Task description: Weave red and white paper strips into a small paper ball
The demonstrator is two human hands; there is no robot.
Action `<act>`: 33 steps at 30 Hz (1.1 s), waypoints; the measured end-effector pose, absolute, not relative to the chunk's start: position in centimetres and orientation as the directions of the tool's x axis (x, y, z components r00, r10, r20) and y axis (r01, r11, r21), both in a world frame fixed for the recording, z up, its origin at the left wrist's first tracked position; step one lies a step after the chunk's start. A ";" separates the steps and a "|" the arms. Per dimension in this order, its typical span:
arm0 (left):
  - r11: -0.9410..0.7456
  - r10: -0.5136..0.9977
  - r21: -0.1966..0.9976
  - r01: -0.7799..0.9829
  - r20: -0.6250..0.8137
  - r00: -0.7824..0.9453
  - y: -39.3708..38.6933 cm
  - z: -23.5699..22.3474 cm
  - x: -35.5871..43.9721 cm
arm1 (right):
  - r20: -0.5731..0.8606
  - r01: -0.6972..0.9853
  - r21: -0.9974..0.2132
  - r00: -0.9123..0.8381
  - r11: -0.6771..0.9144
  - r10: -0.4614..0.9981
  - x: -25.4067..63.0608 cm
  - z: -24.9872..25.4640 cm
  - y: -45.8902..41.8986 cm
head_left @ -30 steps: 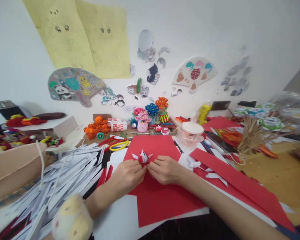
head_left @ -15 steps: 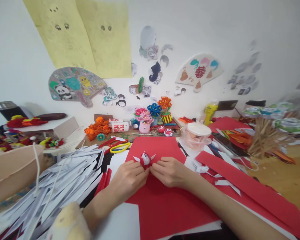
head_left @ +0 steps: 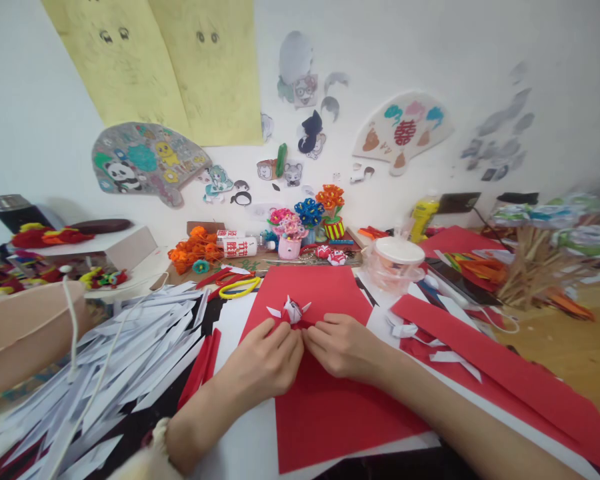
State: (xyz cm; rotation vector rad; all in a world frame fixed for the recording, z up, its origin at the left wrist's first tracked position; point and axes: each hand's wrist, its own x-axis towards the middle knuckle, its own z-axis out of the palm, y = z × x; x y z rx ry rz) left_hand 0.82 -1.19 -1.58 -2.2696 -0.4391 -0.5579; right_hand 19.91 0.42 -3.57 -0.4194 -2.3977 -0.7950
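Observation:
Between my two hands is a small red-and-white folded paper ball (head_left: 293,311), with pointed white strip ends sticking out at its top and sides. My left hand (head_left: 269,359) is closed in a pinch at its lower left side. From the lower right, my right hand (head_left: 344,345) pinches it too, fingers curled. The fingertips of both hands nearly meet below the ball, and they partly hide its underside. Under the hands lies a large red paper sheet (head_left: 325,407). Two similar red-and-white balls (head_left: 337,258) sit beyond it.
A pile of white paper strips (head_left: 145,333) spreads at left beside a beige bin (head_left: 25,340). Yellow-handled scissors (head_left: 239,288) lie behind the sheet. A clear tub with a white lid (head_left: 398,257) and a folded red strip (head_left: 500,380) are at right. Pipe-cleaner flowers (head_left: 287,227) stand at the back.
My left hand has shifted slightly and its knuckles have rolled right. The paper ball stays between both hands, turned a little, one white point now standing higher. The camera view has tilted down slightly.

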 end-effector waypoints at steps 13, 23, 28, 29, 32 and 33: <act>-0.649 0.112 -0.594 0.475 0.544 0.832 -0.7 -1.7 1.1 | 0.670 0.595 0.315 -0.691 0.739 0.271 19.9 -3.7 0.1; -0.733 0.141 -0.547 0.404 0.460 0.877 0.3 -1.7 0.7 | 0.634 0.495 0.387 -0.755 0.778 0.165 19.9 -4.0 1.2; -0.756 0.250 -0.468 0.458 0.440 0.862 1.4 -1.5 0.7 | 0.568 0.528 0.250 -0.759 0.811 0.319 20.6 -4.1 2.3; -0.753 0.283 -0.444 0.486 0.448 0.848 1.7 -1.4 0.8 | 0.559 0.544 0.229 -0.752 0.807 0.348 20.7 -4.0 2.6; -0.732 0.378 -0.368 0.572 0.479 0.792 2.1 -1.0 1.2 | 0.548 0.579 0.198 -0.734 0.791 0.401 21.0 -3.3 3.4; -0.722 0.408 -0.343 0.601 0.490 0.770 2.2 -0.9 1.3 | 0.543 0.589 0.188 -0.729 0.786 0.417 21.1 -2.9 3.7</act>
